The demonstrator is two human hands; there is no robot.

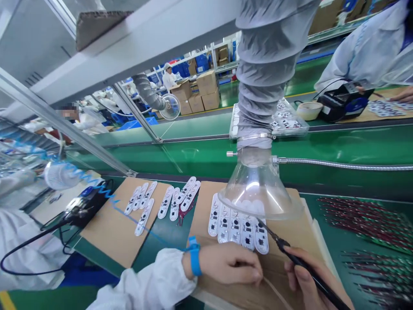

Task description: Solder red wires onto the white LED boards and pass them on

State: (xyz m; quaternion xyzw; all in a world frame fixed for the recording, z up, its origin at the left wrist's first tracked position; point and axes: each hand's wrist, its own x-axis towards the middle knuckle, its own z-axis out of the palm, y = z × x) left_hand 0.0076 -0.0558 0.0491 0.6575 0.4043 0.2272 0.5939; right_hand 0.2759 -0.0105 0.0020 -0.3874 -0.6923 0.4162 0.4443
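My right hand (309, 284) grips a black soldering iron (297, 258) like a pen, its tip pointing up-left toward a row of white circuit boards (238, 228) on a brown board (290, 241). My left hand (232, 262), with a blue wrist strap (194, 258), rests closed on the brown board just below those circuit boards; a thin wire (274, 290) runs out from under its fingers. A clear fume hood (258, 189) hangs right above the circuit boards.
Several more white circuit boards (161, 200) lie on a second brown board (119, 228) to the left, beside a black soldering station (80, 209). Bundles of red-black wires (371, 224) lie at right. A green conveyor (322, 150) runs behind. Another person (368, 47) works at far right.
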